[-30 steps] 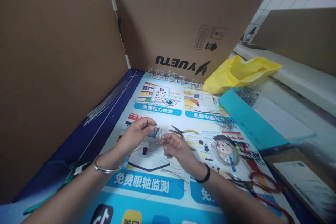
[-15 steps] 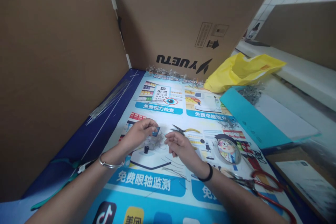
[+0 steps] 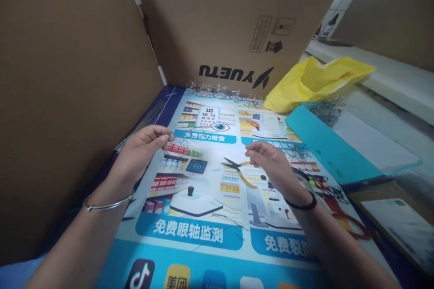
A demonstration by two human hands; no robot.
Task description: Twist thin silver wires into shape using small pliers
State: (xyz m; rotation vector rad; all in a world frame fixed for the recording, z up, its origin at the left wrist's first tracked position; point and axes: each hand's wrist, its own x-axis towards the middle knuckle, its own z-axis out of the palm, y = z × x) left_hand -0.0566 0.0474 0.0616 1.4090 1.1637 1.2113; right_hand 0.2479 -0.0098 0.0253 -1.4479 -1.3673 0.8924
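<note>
My left hand [image 3: 145, 149] is over the left side of the printed sheet, thumb and fingertips pinched together. Faint thin wire [image 3: 181, 144] sticks out from its fingertips. My right hand [image 3: 271, 162] hovers to the right, fingers curled in and closed; whatever they hold, if anything, is hidden. Just left of it lie pliers [image 3: 247, 181] with yellow handles and dark jaws, one handle tip partly behind the fingers. Several loose wire pieces [image 3: 227, 212] are scattered on the printed sheet [image 3: 210, 162] between and below my hands.
Cardboard panels [image 3: 217, 22] wall off the back and left. A row of wire pieces [image 3: 217, 89] lies along the back. To the right are a yellow bag [image 3: 318, 81], a turquoise folder [image 3: 332, 149] with a wire pile [image 3: 325, 115], and red-handled scissors [image 3: 352, 223] partly behind my forearm.
My hands, close together before over a wire tangle, have moved apart. The left went left and up with thin wire; the right went right and up beside the pliers. The view shifted slightly.
</note>
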